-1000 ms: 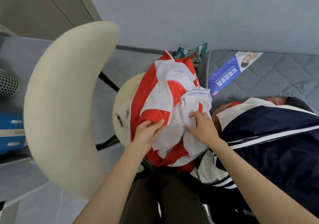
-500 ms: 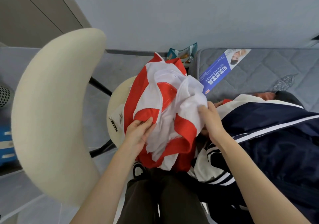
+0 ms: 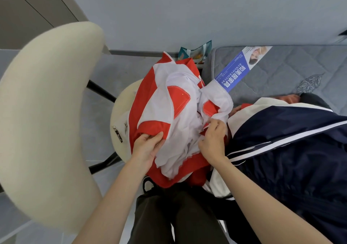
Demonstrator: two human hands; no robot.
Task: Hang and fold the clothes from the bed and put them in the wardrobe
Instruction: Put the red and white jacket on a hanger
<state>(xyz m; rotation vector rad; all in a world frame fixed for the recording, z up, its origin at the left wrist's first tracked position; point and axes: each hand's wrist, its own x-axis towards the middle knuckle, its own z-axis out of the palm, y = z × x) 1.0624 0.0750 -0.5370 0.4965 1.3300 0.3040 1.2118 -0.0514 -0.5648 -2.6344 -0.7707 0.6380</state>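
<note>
- Red-and-white jacket [image 3: 169, 112]: bunched on chair seat [image 3: 119, 112].
- Left hand [image 3: 146, 148]: fingers pinching its red fold, over chair seat.
- Right hand [image 3: 214, 142]: fingers clutching its white cloth, right of chair seat.
- Navy jacket [image 3: 291, 149]: farther right.

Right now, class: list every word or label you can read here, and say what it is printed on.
"和美居家具": blue label on the mattress.
"HEMEI FURNITURE": same label.
Black tag on the chair seat: script too small to read.
Snack packet: print blurred.
</note>
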